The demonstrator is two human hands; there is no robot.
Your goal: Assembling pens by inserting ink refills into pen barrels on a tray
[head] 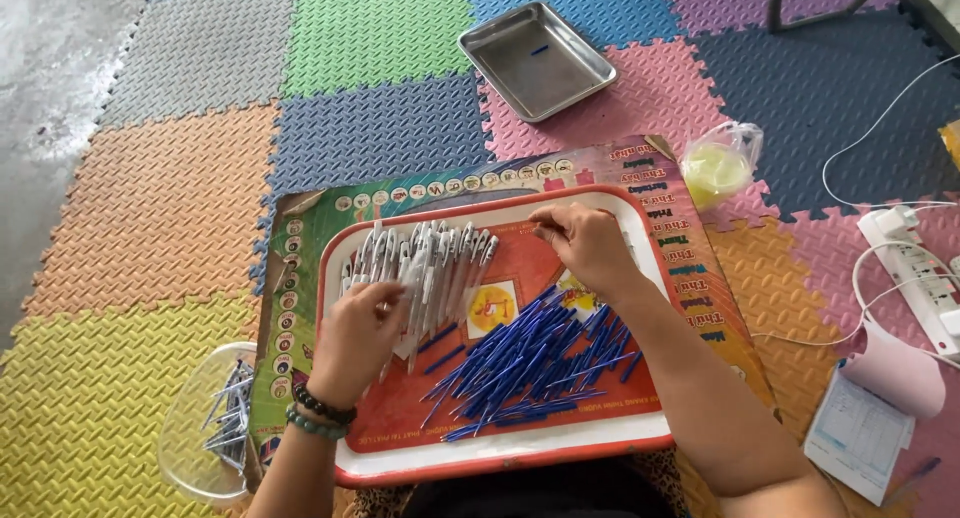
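Foam puzzle mats point(370, 128) in green, blue, orange, yellow and pink cover the floor under you, with bare grey concrete point(50, 48) at the far left. On them lies a printed picture board point(690, 228), and on that your working surface, a red-rimmed plastic tray point(500, 456).

Around it: a steel baking tray point(575, 88) sits well beyond, with one small blue piece point(540, 50) in it. A knotted clear bag of something yellow point(718, 168) rests just past the board's far right corner. To your right are a white power strip point(915, 268) with white cables point(870, 138), and a pad of printed forms point(860, 433) with a pink sheet curled over it. At your left, partly under your forearm, a clear plastic bowl point(190, 428) holds a handful of thin metal-looking parts point(228, 418); they are too small to name surely.

On the tray, a row of white pen barrels point(430, 258) lies side by side at the far left, and a loose heap of blue pen refills point(530, 363) fills the middle and right.

Your left hand point(360, 333), wearing bead bracelets at the wrist, has its grip curled shut over the near ends of the white barrels. Your right hand point(585, 243) hovers over the tray's far side, grip pinched nearly closed at the fingertips point(545, 226); whether it has anything between them, perhaps a small part, you cannot tell from this view.
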